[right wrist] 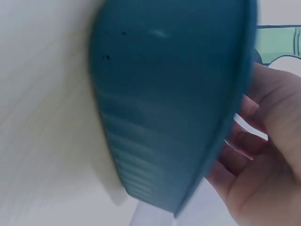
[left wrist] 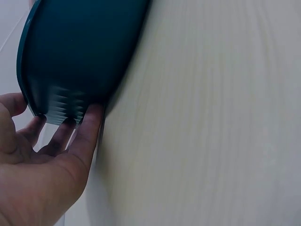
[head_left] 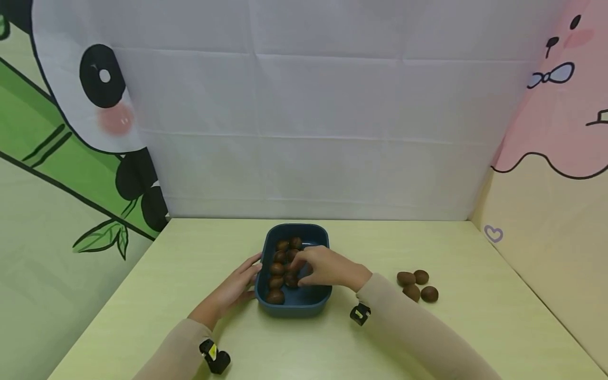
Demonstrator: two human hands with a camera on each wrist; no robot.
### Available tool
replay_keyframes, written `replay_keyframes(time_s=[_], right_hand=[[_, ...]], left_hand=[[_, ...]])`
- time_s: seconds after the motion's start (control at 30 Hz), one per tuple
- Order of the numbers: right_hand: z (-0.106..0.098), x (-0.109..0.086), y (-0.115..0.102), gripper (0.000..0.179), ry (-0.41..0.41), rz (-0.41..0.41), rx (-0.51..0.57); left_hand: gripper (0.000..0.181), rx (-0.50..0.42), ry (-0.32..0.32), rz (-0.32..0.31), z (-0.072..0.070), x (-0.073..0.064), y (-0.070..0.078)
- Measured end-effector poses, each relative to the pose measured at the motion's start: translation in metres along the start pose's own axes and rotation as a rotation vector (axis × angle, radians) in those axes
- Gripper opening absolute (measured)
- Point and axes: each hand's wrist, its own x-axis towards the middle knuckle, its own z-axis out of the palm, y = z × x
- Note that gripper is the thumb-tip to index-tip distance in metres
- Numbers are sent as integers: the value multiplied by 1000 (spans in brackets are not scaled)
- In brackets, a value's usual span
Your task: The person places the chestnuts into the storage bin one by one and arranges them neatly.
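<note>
A dark blue plastic bin point(head_left: 299, 311) stands on the table with several brown chestnuts point(head_left: 277, 269) inside, most of them toward its left side. My left hand point(head_left: 237, 285) rests against the bin's outer left wall. In the left wrist view, its fingers point(left wrist: 87, 134) are fairly straight, tips touching the ribbed wall. My right hand point(head_left: 325, 266) reaches over the right rim into the bin, thumb and forefinger bent round a chestnut point(head_left: 291, 280) near the middle. In the right wrist view, the bin's wall hides the fingertips of the right hand point(right wrist: 263, 155).
Several loose chestnuts point(head_left: 412, 278) lie in a cluster on the pale yellow table point(head_left: 190, 248), right of the bin and beside the right sleeve. A white cloth backdrop point(head_left: 323, 174) rises behind, with cartoon-printed panels at both sides.
</note>
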Motion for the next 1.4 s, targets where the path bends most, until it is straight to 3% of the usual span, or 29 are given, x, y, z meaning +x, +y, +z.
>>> replay_keyframes(time_s=[0.43,1.03,1.4], right_hand=[[-28,-61,18,31,99,36,31],[-48,-164,64,27,133,296,30],[-42,-203,82,29,152,295,-18]], left_hand=[[60,-13,-1,6,1,0,1],[60,-19,-13,11,0,-1,-1],[62,-14,3,3,0,-1,-1]])
